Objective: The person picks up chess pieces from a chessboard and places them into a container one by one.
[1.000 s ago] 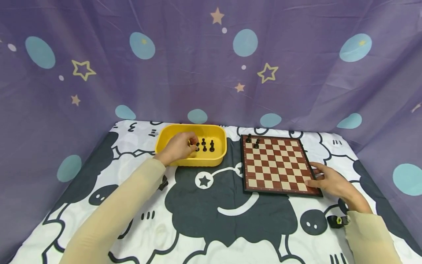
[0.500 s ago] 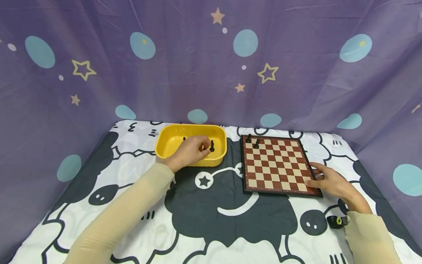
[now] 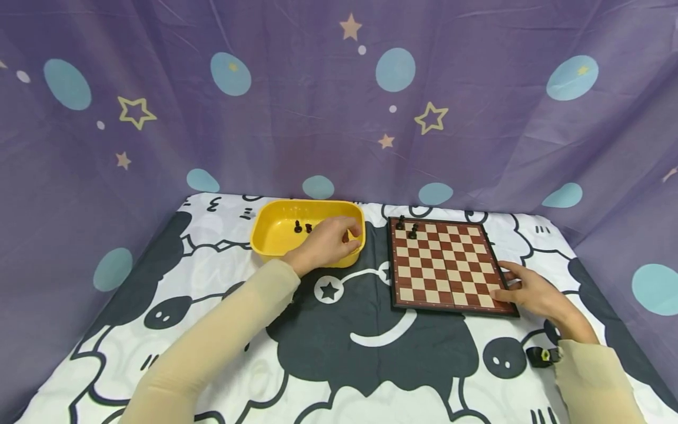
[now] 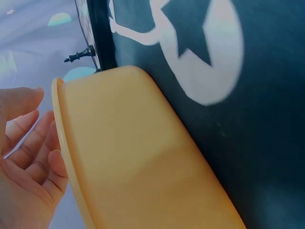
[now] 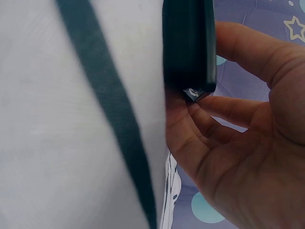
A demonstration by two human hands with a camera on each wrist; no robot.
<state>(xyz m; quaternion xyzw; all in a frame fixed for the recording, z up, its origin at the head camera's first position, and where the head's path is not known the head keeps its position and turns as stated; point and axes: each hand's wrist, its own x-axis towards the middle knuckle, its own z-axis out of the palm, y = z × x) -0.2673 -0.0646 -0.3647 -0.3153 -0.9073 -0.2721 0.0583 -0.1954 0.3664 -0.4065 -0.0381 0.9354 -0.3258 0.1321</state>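
Note:
My left hand (image 3: 331, 240) is over the right part of a yellow plastic tub (image 3: 267, 241). Its thumb and index fingertip stand apart, and no piece shows between them. The left wrist view has the same hand (image 4: 28, 162) beside the tub's rim (image 4: 64, 138), fingers loosely bent. Small black chess pieces (image 3: 298, 227) stand in the tub, left of the hand; others are hidden behind it. With its thumb on top and fingers at the side and underneath, my right hand (image 3: 535, 291) grips the right edge of a brown-and-cream chessboard (image 3: 442, 265).
Near the board's far left corner stand two black chess pieces, a rear one (image 3: 400, 223) and a front one (image 3: 413, 232). A cartoon-sheep cloth (image 3: 371, 353) covers the table. Behind it hangs a purple curtain (image 3: 318, 141). A black strap device (image 3: 541, 356) sits at the right wrist.
My left hand has moved rightward across the tub, uncovering pieces on its left and covering those on the right. The right hand and the chessboard stay put.

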